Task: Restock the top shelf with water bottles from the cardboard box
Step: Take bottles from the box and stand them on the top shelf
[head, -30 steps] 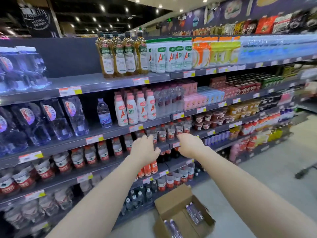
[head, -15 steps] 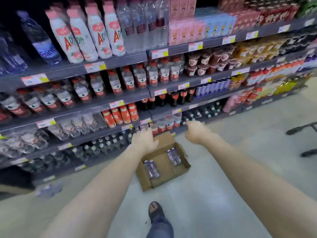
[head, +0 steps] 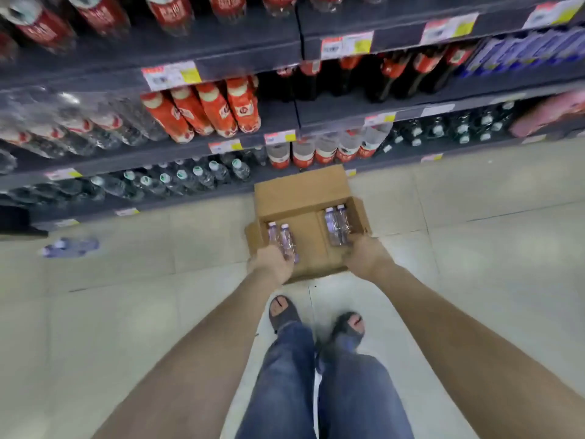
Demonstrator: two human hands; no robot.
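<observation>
An open cardboard box (head: 296,194) lies on the floor at the foot of the shelves. Inside it lie two pairs of small clear water bottles with purple labels, the left pair (head: 278,236) and the right pair (head: 336,221). My left hand (head: 270,264) reaches into the box's near left corner, its fingers curled over the lower ends of the left pair. At the near right corner, my right hand (head: 364,256) touches the bases of the right pair; its fingers are hidden under the hand. The top shelf is out of view.
Lower shelves (head: 221,71) packed with red-labelled and clear bottles rise just behind the box. My two sandalled feet (head: 285,312) stand right in front of the box on the pale tiled floor. A crumpled blue wrapper (head: 71,247) lies on the floor to the left.
My view has swung down from the upper shelves to the floor. Both hands have dropped from shelf height into the box and now rest on the bottles.
</observation>
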